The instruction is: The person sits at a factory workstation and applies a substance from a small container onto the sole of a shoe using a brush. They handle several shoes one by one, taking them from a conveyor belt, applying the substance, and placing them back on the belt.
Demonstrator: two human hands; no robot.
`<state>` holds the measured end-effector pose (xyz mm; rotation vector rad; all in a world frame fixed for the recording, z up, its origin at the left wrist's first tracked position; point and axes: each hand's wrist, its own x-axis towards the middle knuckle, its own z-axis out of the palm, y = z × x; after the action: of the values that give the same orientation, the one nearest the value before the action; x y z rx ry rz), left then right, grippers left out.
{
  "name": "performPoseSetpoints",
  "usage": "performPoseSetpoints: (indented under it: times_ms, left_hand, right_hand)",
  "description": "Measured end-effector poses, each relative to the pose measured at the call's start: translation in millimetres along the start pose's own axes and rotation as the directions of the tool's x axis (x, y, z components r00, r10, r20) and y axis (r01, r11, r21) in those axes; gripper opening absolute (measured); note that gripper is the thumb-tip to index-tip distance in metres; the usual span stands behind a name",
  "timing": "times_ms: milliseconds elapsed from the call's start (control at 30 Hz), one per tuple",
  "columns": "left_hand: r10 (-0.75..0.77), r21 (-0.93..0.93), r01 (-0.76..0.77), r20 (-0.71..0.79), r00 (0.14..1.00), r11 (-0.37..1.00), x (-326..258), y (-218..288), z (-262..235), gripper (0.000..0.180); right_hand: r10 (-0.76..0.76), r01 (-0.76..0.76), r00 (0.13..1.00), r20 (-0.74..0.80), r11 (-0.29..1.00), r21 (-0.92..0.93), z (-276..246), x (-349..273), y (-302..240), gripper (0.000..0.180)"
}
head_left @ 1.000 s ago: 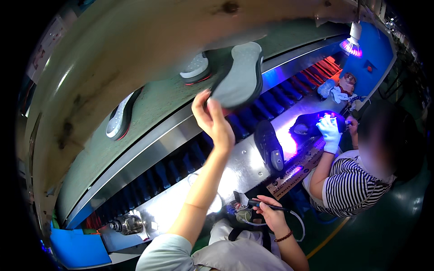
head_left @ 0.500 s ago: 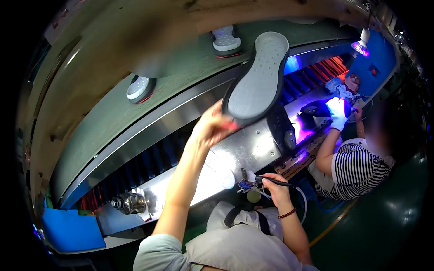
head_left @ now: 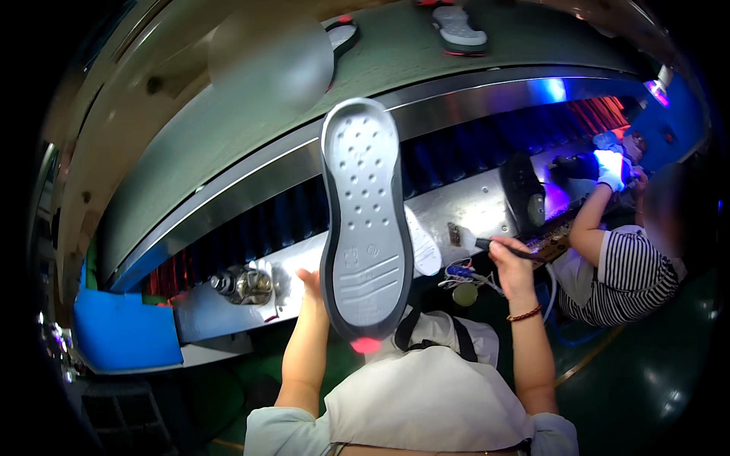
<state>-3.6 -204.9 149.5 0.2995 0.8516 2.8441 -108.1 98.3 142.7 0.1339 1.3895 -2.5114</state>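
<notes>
Left grip (head_left: 312,291) behind grey sole (head_left: 369,228); right grip (head_left: 512,266) pinching brush (head_left: 482,244).
Left fingers hidden, thumb (head_left: 306,276) out past the sole's edge: can't tell closure from here. Sole's tilted up, brush well apart on its right, metal bench (head_left: 480,201) beyond.

the shoe sole (head_left: 369,254) is showing a matt, rubber-like face, dimpled toward one end and grooved toward the other, within a smoother rim. the brush (head_left: 482,244) is presenting a smooth, plastic-looking handle. the rail (head_left: 456,101) is gleaming like polished metal, and the metal bench top (head_left: 487,190) is reflecting light. the conveyor belt (head_left: 205,152) is looking dull and slightly rough. the apron (head_left: 418,403) is creasing as soft, matt cloth, while the floor (head_left: 646,372) is shining glossily.
</notes>
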Motion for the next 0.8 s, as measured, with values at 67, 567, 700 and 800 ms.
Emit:
performPoseSetpoints:
  times_ms: [67, 567, 700, 800]
  left_hand:
    - [0.013, -0.229, 0.000, 0.057, 0.998, 0.973, 4, 3, -9, 0.089]
    - [0.193, -0.224, -0.224, -0.151, 0.969, 0.949, 33, -49, 41, 0.085]
    - [0.189, -0.074, -0.217, -0.277, 0.942, 0.973, 33, -57, 48, 0.085]
    - [0.251, 0.012, -0.270, -0.417, 0.874, 0.963, 41, -64, 52, 0.083]
  right_hand:
    - [-0.019, 0.012, 0.983, 0.183, 0.999, 0.040, 17, 3, -16, 0.017]
    - [-0.057, 0.189, 0.814, 0.578, 0.967, -0.171, 136, 18, -23, 0.015]
    - [-0.085, 0.304, 0.806, 0.586, 0.909, -0.286, 143, 11, -28, 0.014]
    - [-0.244, 0.600, 0.706, 0.665, 0.706, -0.377, 145, -4, -18, 0.017]
